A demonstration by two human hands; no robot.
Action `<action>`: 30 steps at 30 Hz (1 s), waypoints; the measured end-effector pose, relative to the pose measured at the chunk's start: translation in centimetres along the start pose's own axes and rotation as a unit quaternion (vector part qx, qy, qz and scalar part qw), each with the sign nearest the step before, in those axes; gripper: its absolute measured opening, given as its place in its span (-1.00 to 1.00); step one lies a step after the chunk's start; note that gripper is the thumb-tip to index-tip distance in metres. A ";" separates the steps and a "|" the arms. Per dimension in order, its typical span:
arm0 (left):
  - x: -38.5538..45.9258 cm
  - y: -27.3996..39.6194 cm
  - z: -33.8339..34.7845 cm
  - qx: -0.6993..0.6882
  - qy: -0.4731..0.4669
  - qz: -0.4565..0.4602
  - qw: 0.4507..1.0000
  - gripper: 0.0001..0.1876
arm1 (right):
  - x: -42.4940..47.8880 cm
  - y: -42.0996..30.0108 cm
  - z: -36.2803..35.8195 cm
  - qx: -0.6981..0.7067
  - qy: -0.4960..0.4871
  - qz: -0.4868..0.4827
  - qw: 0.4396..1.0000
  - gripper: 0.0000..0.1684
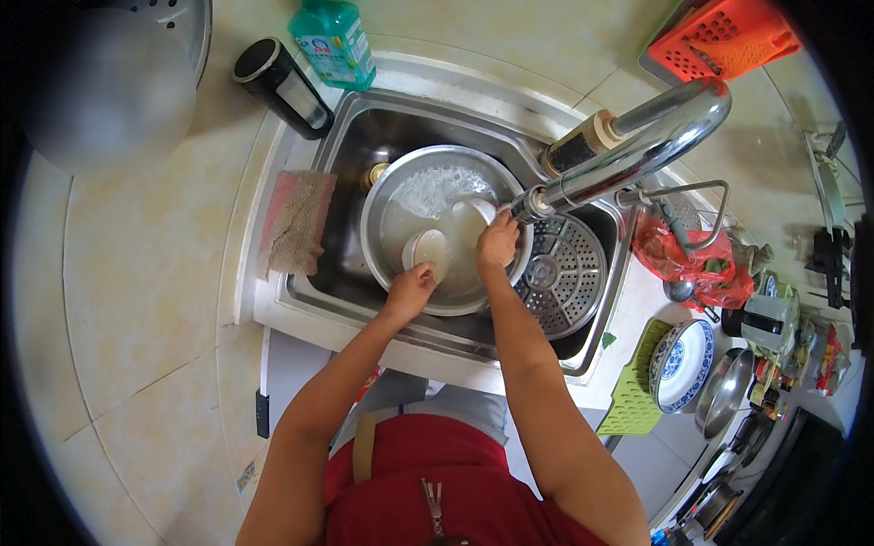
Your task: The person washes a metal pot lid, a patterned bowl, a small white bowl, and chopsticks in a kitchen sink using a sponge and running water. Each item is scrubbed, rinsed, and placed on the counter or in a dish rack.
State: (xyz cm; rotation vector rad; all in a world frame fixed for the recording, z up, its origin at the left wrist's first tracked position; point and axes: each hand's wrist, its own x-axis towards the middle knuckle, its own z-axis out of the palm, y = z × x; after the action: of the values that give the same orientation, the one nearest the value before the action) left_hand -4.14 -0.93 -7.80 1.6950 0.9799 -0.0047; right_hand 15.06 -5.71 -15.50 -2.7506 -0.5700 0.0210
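A round metal basin [374,252] of cloudy, sudsy water stands in the stainless steel sink [334,235]. My left hand [411,290] grips the rim of a small white bowl [431,247] with a reddish rim, tilted at the basin's near side. At the basin's right side, just beneath the faucet spout, my right hand [498,244] has its fingers at the edge of another white bowl [483,207], partly under water. The water hides the lower parts of both bowls.
A perforated steamer plate [567,280] leans in the sink's right side under the chrome faucet [635,157]. Cloths [297,222] drape over the left edge. Behind stand a black canister [283,89] and a green detergent bottle [334,48]. A blue-patterned bowl [683,365] rests on a green mat [631,403].
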 end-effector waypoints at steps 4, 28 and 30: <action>1.1 0.5 -0.1 -0.101 0.003 -0.041 0.994 -0.53 | -0.9 0.1 -1.5 0.400 -0.140 0.299 0.855 -0.63; 2.4 9.8 -3.9 -0.347 0.086 -0.030 0.933 -0.44 | -4.3 -9.6 -11.9 0.698 -0.263 0.280 0.604 -0.57; 3.0 9.0 -3.8 -0.324 0.100 -0.005 0.941 -0.45 | -4.3 -10.1 -12.7 0.690 -0.324 0.256 0.594 -0.56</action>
State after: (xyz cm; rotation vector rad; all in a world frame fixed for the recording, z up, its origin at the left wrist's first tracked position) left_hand 1.48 3.62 -0.53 1.0923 0.9990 0.4462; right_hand 8.21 -2.68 -0.50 -1.1321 0.1787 1.1108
